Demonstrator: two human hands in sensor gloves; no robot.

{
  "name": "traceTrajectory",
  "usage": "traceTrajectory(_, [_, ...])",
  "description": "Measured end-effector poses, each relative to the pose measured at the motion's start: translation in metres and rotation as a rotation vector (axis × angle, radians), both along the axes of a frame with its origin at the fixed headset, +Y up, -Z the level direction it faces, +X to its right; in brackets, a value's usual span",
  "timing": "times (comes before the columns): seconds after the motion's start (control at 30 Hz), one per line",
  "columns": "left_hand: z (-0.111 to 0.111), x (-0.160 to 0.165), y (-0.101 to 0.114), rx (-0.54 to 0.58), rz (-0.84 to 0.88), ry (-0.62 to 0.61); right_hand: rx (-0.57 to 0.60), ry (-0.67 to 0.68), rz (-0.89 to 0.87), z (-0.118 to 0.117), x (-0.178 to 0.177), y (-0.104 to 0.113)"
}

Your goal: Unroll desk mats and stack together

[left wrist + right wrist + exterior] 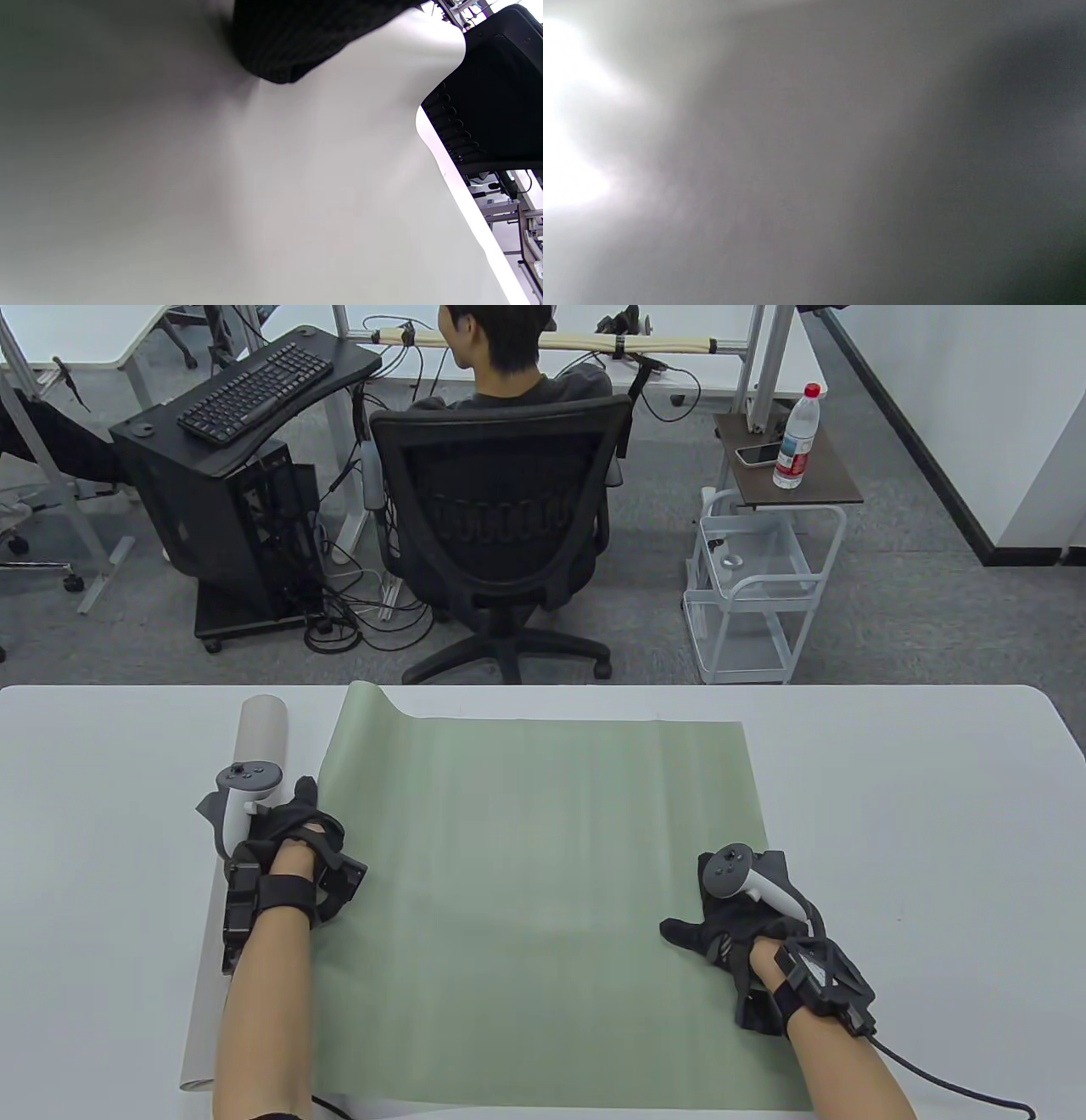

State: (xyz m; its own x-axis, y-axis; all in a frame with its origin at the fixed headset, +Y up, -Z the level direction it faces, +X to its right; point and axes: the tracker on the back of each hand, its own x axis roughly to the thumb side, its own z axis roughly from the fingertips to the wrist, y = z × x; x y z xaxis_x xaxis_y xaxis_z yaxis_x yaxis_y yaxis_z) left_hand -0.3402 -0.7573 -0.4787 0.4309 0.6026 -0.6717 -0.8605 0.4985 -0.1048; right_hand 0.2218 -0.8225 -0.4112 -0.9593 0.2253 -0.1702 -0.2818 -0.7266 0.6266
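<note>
Where the white table (102, 814) carries the work, a grey mat (242, 780) lies furthest left, still partly rolled: its tube-like roll runs from the far side of the table toward the near edge, just beside the green one. The left hand (288, 848) rests palm down across the seam between the two, on the rolled grey mat and the left border of the green mat (543, 882); its fingers are hidden under the tracker and glove, so how tightly it grips cannot be told. In the left wrist view a dark gloved fingertip (284, 46) presses on a pale curved surface, with the black chair (496, 97) beyond.

Spread flat over the middle of the table, the green mat reaches from the far edge almost to the near one, its far left corner curling up slightly. The right hand (747, 916) lies flat on the mat's right border, fingers spread and thumb pointing inward, holding nothing. The right wrist view is only a grey blur.
</note>
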Motion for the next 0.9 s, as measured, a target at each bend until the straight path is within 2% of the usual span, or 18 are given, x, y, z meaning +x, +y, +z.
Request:
traceTrajectory(0.1, [-0.004,-0.005,-0.001,0.020,-0.041,0.023,0.002,0.000,0.000,0.000,0.000,0.000])
traceTrajectory(0.23, [-0.012,-0.005,0.000,0.012,-0.147,-0.022,0.001,0.000,0.001,0.000,0.000,0.000])
traceTrajectory(0.43, [-0.032,0.010,-0.005,-0.110,-0.421,-0.118,-0.002,-0.001,0.001,0.000,0.000,0.000])
traceTrajectory(0.63, [-0.050,0.021,-0.015,-0.207,-0.619,-0.166,-0.003,-0.001,0.002,0.000,0.000,0.000])
traceTrajectory(0.77, [-0.055,0.023,-0.016,-0.221,-0.671,-0.173,0.000,-0.002,0.005,0.000,0.000,0.000])
traceTrajectory(0.9, [-0.049,0.020,-0.018,-0.199,-0.677,-0.191,0.000,-0.003,0.012,0.000,0.000,0.000])
